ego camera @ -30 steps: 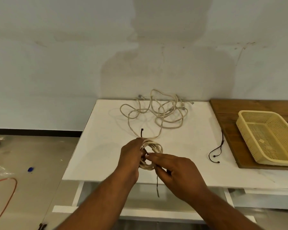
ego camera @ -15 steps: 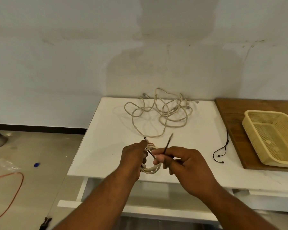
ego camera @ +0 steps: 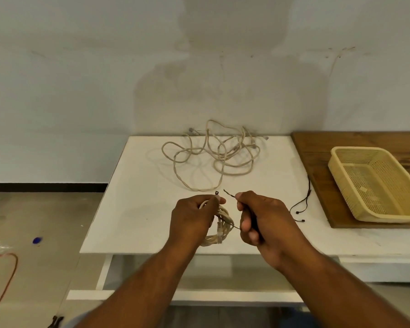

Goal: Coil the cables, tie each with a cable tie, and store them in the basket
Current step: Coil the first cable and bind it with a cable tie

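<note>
Our left hand (ego camera: 194, 218) grips the coiled beige cable (ego camera: 223, 223) over the white worktop (ego camera: 133, 197), pinching the black cable tie (ego camera: 217, 192) near its head. Our right hand (ego camera: 263, 218) clenches the tie's tail. The loose cable (ego camera: 213, 157) lies behind (a tangle), and the yellow basket (ego camera: 355, 148) sits far right.

Matt white table (ego camera: 137, 209), brown wood-grain board (ego camera: 317, 162), yellow perforated plastic basket (ego camera: 341, 171), smooth beige cable (ego camera: 223, 229)
</note>
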